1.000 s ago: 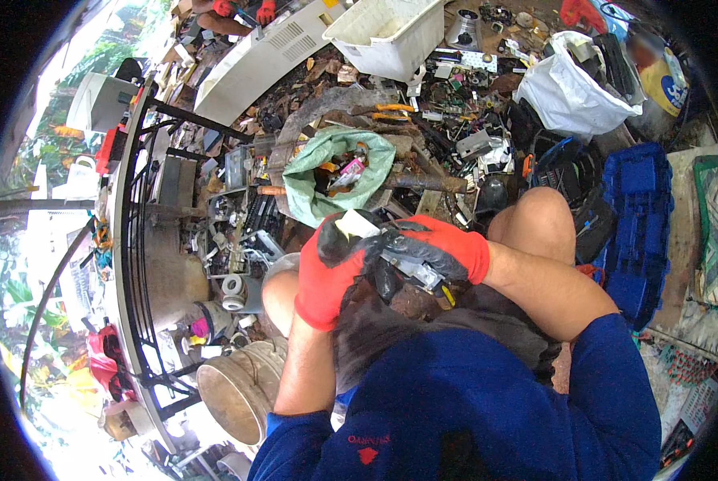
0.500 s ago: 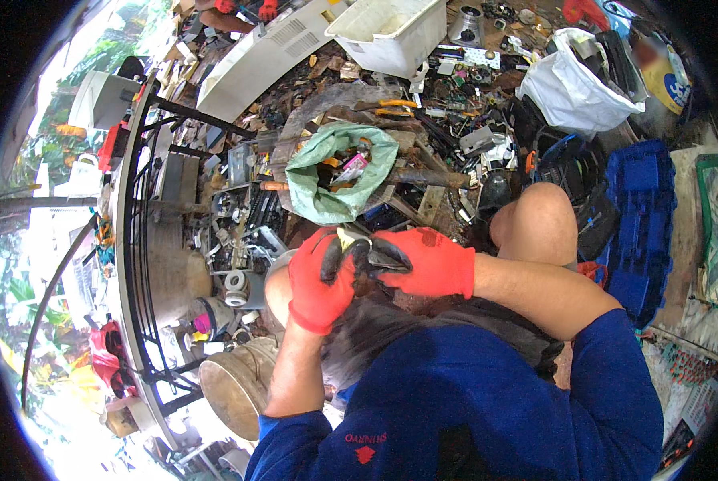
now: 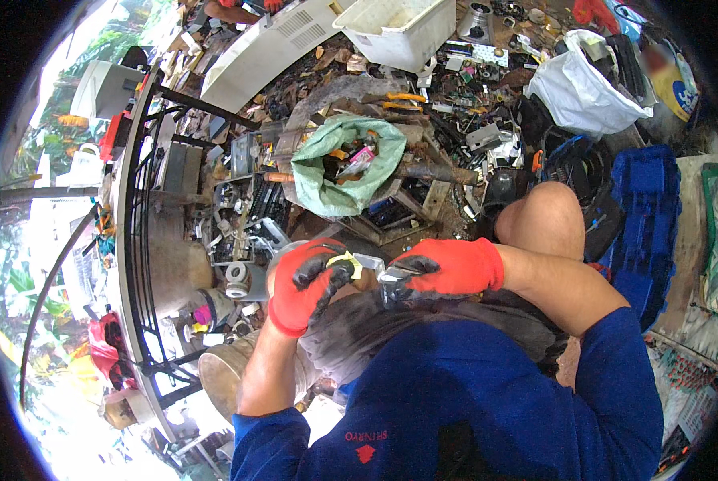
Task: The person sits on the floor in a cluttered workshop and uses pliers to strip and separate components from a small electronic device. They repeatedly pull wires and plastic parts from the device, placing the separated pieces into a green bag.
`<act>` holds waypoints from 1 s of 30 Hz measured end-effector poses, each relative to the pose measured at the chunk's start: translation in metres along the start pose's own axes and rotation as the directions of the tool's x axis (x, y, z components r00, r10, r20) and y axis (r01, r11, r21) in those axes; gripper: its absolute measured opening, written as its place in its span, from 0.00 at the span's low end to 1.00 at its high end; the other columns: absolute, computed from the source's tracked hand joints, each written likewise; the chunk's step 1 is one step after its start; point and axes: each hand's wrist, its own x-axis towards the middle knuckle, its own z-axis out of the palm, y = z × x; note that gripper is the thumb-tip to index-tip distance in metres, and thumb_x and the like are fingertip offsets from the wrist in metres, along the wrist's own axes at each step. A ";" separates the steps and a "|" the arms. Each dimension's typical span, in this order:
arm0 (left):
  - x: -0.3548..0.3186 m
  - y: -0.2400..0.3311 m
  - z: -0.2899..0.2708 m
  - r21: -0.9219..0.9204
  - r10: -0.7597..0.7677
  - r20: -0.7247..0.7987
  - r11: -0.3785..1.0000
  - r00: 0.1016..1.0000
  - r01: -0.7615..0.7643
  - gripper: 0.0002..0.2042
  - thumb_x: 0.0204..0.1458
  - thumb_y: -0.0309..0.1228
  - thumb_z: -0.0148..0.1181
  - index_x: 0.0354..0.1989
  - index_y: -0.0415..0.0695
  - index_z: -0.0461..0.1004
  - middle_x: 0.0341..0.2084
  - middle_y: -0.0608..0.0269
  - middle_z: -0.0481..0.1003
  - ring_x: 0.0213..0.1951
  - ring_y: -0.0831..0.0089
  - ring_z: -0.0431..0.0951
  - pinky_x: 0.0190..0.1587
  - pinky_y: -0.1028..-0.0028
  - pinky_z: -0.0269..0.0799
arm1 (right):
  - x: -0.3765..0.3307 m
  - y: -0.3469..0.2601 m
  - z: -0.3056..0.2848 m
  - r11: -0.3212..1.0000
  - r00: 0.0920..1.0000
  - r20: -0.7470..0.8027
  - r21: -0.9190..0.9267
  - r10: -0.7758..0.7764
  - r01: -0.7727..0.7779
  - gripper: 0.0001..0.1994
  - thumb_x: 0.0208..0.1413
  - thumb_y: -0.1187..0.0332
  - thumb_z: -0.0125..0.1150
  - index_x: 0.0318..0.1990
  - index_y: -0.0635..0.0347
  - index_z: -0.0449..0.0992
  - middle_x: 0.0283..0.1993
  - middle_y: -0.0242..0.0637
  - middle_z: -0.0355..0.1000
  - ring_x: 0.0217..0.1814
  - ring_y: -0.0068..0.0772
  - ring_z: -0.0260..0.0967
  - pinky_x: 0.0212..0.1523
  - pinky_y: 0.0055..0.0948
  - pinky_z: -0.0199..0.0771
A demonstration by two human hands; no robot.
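Fingers of both gloved hands, left hand (image 3: 307,282) and right hand (image 3: 443,268), pinch a small metal part (image 3: 367,264).

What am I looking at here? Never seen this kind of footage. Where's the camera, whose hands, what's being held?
There is one view, from a wide fisheye camera worn on a person's head and looking down, so straight edges bend near the rim. No machine is involved: the person sits or crouches, in a blue top, with a bare knee showing.

Both hands wear red gloves with dark palms. The left hand and right hand meet over the lap, the fingers pinching a small metal part with a yellowish bit on it; what it is exactly is too small to tell.

The ground ahead is covered with scrap and electronic parts. There is an open green sack, a white plastic bag, a white tub and blue crates.
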 end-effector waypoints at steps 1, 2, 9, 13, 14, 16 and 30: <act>0.001 0.002 0.001 -0.048 -0.023 0.003 0.999 1.000 0.023 0.11 0.46 0.27 0.58 0.37 0.35 0.76 0.37 0.49 0.77 0.37 0.58 0.78 0.42 0.69 0.71 | -0.001 0.003 0.001 1.000 1.000 -0.017 -0.012 -0.009 0.008 0.17 0.58 0.65 0.56 0.53 0.61 0.72 0.40 0.46 0.76 0.40 0.35 0.72 0.45 0.34 0.71; 0.001 0.003 0.003 -0.097 -0.050 0.009 0.994 0.999 0.050 0.11 0.46 0.27 0.58 0.36 0.34 0.76 0.37 0.50 0.77 0.37 0.60 0.77 0.42 0.70 0.71 | 0.000 0.006 0.003 1.000 0.999 -0.033 -0.021 -0.015 0.015 0.17 0.58 0.65 0.55 0.53 0.62 0.72 0.40 0.45 0.76 0.41 0.35 0.72 0.45 0.34 0.71; -0.026 -0.051 -0.047 -0.751 -0.453 -0.513 0.649 0.729 -0.125 0.11 0.56 0.27 0.54 0.45 0.36 0.74 0.31 0.60 0.77 0.32 0.72 0.76 0.37 0.73 0.74 | -0.030 -0.011 -0.021 0.738 0.872 -0.237 0.649 0.428 -0.186 0.17 0.57 0.62 0.61 0.50 0.61 0.72 0.42 0.46 0.74 0.38 0.32 0.74 0.37 0.30 0.75; -0.031 -0.050 -0.051 -0.175 -0.287 -0.434 0.957 0.854 0.233 0.13 0.59 0.30 0.54 0.48 0.34 0.72 0.32 0.64 0.77 0.31 0.78 0.74 0.36 0.76 0.71 | -0.027 0.034 -0.044 0.887 0.906 -0.365 0.461 0.213 -0.023 0.17 0.61 0.63 0.58 0.54 0.61 0.67 0.40 0.40 0.74 0.33 0.25 0.72 0.29 0.23 0.72; -0.022 -0.039 -0.035 -0.191 -0.273 -0.381 0.958 0.883 0.214 0.13 0.60 0.32 0.54 0.46 0.34 0.72 0.30 0.62 0.76 0.30 0.77 0.74 0.35 0.77 0.70 | -0.016 0.039 -0.039 0.925 0.873 -0.407 0.362 0.267 -0.114 0.18 0.61 0.64 0.57 0.55 0.61 0.66 0.41 0.40 0.74 0.36 0.25 0.72 0.31 0.24 0.73; -0.011 -0.027 -0.010 -0.241 -0.246 -0.317 0.955 0.916 0.174 0.13 0.62 0.34 0.52 0.44 0.34 0.72 0.28 0.61 0.76 0.28 0.77 0.74 0.34 0.78 0.69 | -0.003 0.023 -0.027 0.910 0.788 -0.479 0.334 0.387 -0.244 0.27 0.56 0.57 0.63 0.60 0.60 0.67 0.55 0.47 0.69 0.57 0.37 0.68 0.57 0.31 0.68; -0.077 -0.088 -0.016 0.081 0.010 -0.360 0.996 0.933 0.021 0.14 0.58 0.24 0.48 0.52 0.35 0.69 0.43 0.54 0.74 0.47 0.70 0.73 0.50 0.71 0.69 | 0.004 0.023 -0.019 0.952 0.826 -0.515 0.295 0.229 -0.080 0.17 0.61 0.64 0.56 0.55 0.60 0.72 0.41 0.32 0.75 0.39 0.18 0.69 0.39 0.23 0.71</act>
